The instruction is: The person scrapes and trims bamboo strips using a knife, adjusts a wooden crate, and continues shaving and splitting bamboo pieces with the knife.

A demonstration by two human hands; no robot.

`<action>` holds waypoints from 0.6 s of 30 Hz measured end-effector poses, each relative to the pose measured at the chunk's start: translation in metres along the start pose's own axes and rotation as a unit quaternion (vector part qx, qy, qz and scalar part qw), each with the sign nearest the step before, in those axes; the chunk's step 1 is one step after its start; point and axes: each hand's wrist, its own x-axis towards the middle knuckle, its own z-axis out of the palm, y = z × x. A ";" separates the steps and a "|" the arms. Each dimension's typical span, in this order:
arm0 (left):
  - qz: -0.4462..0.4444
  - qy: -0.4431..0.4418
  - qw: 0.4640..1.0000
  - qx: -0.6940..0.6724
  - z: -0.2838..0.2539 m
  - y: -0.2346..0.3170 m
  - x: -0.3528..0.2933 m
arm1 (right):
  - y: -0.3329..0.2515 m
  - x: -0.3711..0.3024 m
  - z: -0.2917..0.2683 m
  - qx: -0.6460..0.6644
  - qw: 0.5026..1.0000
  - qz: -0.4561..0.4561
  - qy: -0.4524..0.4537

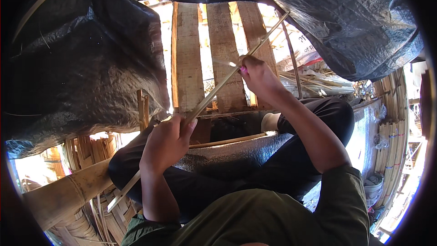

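A long, narrow bamboo strip (210,95) runs slantwise across my lap, from low on the left to high on the right. My left hand (167,140) is closed around its lower part, thumb along the strip, and the tail end sticks out below the wrist. Farther up, my right hand (259,75) is closed at the strip. From this fist a thin, pale knife blade (224,62) points left across the strip, slightly blurred; its handle is hidden in the fingers.
Wooden planks (189,54) with bright gaps stand ahead, framed by dark plastic sheeting (82,64). A thick bamboo pole (68,193) lies at the lower left. Loose bamboo strips (314,84) lie beyond my right knee, and tied bundles of strips (391,155) stand at the right.
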 end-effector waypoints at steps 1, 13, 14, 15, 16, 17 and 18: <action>0.004 0.010 1.000 -0.003 0.002 -0.001 0.001 | -0.002 -0.002 -0.002 -0.005 1.000 -0.004 0.025; 0.044 0.009 0.998 0.040 0.032 0.008 0.015 | -0.052 -0.048 0.014 -0.018 0.997 0.047 -0.060; 0.046 0.013 0.998 0.049 0.034 0.010 0.015 | -0.053 -0.052 0.019 0.005 1.000 0.009 -0.004; 0.049 0.026 0.997 0.054 0.036 0.011 0.015 | -0.053 -0.054 0.023 0.029 0.999 -0.004 0.014; 0.060 0.038 0.995 0.070 0.037 0.012 0.014 | -0.053 -0.057 0.026 0.050 0.998 -0.020 0.033; 0.073 0.057 0.992 0.082 0.039 0.013 0.013 | -0.053 -0.060 0.027 0.039 0.999 -0.015 0.027; 0.078 0.073 0.990 0.090 0.040 0.014 0.012 | -0.053 -0.061 0.027 0.024 0.999 -0.013 0.021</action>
